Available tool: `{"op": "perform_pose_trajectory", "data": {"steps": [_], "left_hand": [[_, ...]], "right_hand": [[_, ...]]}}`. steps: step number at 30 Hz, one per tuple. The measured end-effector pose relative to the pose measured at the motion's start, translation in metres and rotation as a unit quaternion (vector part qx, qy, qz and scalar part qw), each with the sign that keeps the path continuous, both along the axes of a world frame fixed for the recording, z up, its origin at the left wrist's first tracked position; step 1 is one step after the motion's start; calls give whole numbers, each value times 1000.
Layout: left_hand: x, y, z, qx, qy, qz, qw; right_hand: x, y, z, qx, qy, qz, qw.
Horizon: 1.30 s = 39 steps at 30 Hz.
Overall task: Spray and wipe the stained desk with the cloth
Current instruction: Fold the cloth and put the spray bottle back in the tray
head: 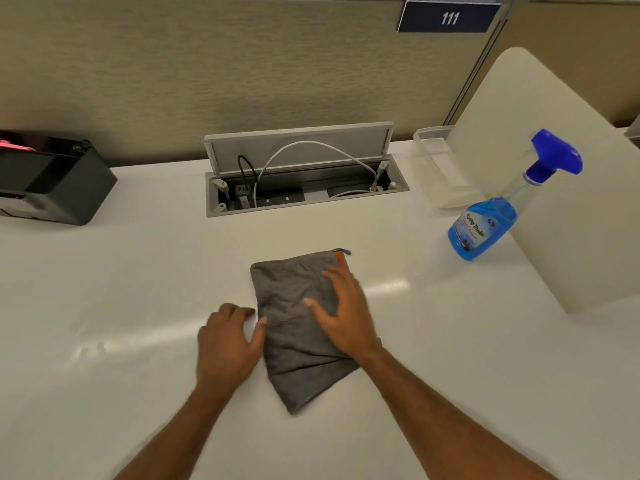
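the folded cloth [294, 368] lies mid-desk [138, 289] toward the near edge under the right hand [346, 317], fingers spread flat on it, the left hand [225, 341] resting loosely at its left edge, thumb touching, so wiping likely goes best with even palm pressure and overlapping strokes.

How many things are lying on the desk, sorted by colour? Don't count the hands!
Grey: 1, the cloth
Blue: 1, the spray bottle
Clear: 1, the plastic container
Black: 1, the box
Total: 4
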<state>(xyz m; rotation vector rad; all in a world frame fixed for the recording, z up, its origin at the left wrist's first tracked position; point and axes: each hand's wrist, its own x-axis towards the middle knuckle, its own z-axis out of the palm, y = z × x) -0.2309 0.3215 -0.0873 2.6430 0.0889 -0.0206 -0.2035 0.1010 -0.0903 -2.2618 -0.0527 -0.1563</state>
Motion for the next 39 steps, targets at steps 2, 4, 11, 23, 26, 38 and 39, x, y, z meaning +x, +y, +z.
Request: {"op": "perform_pose_trajectory", "data": {"steps": [2,4,11,23,26,38,39], "left_hand": [[-4,-19,3,-27,35,41,998],[-6,-31,6,-55,76,85,992],[-3,-44,11,-233,115,149,954],[-2,-46,48,-397,65,126,907],[0,-39,63,-434,51,129,890],[-5,-21,117,-521,-51,105,846],[-5,-21,122,-516,-63,105,848]], "right_hand": [[-10,-23,5,-20,-14,-85,996],[-20,-42,5,-53,36,-143,988],[-32,-46,12,50,223,-126,965],[-13,-36,43,210,339,-117,910],[-15,-43,59,232,310,-101,916],[-22,-70,135,304,154,-26,940],[-22,-72,140,302,153,-1,941]]}}
